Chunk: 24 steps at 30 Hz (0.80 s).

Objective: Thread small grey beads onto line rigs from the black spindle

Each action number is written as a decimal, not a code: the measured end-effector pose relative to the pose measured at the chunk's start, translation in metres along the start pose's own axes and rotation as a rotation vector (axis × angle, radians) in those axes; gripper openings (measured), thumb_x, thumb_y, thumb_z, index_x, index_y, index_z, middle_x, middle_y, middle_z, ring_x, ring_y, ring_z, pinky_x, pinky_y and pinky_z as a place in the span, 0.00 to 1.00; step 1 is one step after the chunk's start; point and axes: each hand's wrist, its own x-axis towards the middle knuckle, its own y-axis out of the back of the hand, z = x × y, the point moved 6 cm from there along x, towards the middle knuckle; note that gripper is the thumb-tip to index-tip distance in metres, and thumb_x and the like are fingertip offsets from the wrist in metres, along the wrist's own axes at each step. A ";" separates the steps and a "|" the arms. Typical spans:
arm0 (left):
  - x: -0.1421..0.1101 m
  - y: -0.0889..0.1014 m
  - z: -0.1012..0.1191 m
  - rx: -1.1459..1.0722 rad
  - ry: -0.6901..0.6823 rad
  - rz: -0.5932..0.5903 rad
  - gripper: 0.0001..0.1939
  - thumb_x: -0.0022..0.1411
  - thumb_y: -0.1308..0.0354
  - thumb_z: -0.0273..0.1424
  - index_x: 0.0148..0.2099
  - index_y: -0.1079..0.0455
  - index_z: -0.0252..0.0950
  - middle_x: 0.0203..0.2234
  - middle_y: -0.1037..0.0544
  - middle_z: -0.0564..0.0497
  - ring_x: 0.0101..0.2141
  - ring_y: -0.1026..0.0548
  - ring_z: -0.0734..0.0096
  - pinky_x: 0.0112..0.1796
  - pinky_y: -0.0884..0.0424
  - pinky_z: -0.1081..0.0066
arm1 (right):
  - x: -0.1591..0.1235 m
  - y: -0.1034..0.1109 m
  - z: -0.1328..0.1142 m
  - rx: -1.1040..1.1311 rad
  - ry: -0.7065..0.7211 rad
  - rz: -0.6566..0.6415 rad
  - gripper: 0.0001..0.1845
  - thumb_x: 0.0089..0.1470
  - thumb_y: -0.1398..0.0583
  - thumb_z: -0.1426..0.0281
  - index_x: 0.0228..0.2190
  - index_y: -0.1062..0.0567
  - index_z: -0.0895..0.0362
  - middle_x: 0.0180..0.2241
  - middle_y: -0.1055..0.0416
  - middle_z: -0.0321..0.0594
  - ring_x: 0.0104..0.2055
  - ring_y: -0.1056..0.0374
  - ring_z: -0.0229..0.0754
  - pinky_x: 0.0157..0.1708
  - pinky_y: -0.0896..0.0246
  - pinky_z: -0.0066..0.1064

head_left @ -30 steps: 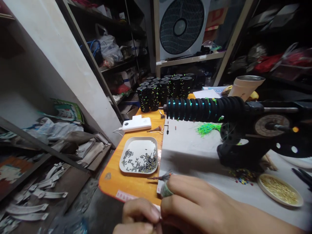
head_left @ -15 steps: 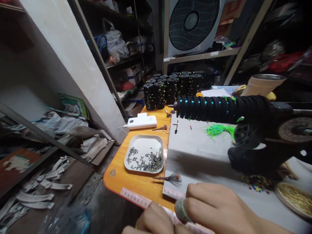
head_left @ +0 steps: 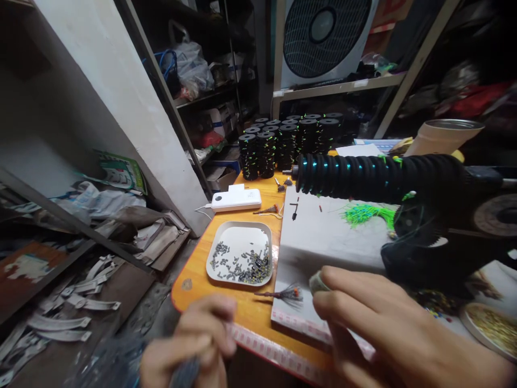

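My left hand [head_left: 194,339] is at the front edge of the orange table [head_left: 189,269], fingers curled in a pinch. A dark, blurred thing shows below them; I cannot make out what it is. Over the front of the white board [head_left: 323,226] is my right hand [head_left: 379,318], fingers stretched forward and the thumb apart. A greenish-grey wrap [head_left: 318,282] covers one fingertip, and nothing shows between the fingers. Just left of this hand lies a tuft of dark fine strands with orange tips [head_left: 288,294]. A pink-marked measuring tape [head_left: 270,345] runs along the table edge.
A white tray [head_left: 214,272] holds many small dark pieces. Behind it sits a white power bank [head_left: 236,199]. A ribbed black roll on a machine [head_left: 363,175] juts over the board, above green strands [head_left: 369,215]. Black spools [head_left: 266,153] stand at the back.
My hands have moved apart. The left went left with its fingers pinched; the right rose a little over the board and its fingers straightened. The view shifted slightly.
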 end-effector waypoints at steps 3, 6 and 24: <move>0.036 -0.016 -0.013 0.123 0.004 -0.369 0.06 0.69 0.52 0.25 0.41 0.39 0.42 0.28 0.28 0.55 0.37 0.25 0.66 0.41 0.29 0.61 | 0.004 0.000 0.006 0.080 -0.144 -0.071 0.09 0.48 0.48 0.80 0.28 0.36 0.55 0.25 0.33 0.38 0.24 0.37 0.38 0.21 0.40 0.28; 0.055 -0.043 -0.042 0.507 0.114 -0.791 0.06 0.70 0.56 0.27 0.39 0.41 0.41 0.29 0.32 0.55 0.30 0.31 0.69 0.33 0.34 0.68 | 0.004 -0.002 0.011 0.167 -0.257 -0.064 0.10 0.49 0.47 0.82 0.29 0.35 0.55 0.27 0.34 0.36 0.27 0.37 0.35 0.26 0.40 0.25; 0.092 -0.101 -0.083 0.786 0.096 -1.242 0.09 0.59 0.48 0.24 0.38 0.27 0.34 0.34 0.20 0.46 0.37 0.24 0.63 0.39 0.32 0.67 | 0.001 0.015 0.032 0.311 -0.358 0.030 0.06 0.56 0.45 0.78 0.29 0.33 0.57 0.27 0.37 0.33 0.27 0.41 0.33 0.29 0.46 0.25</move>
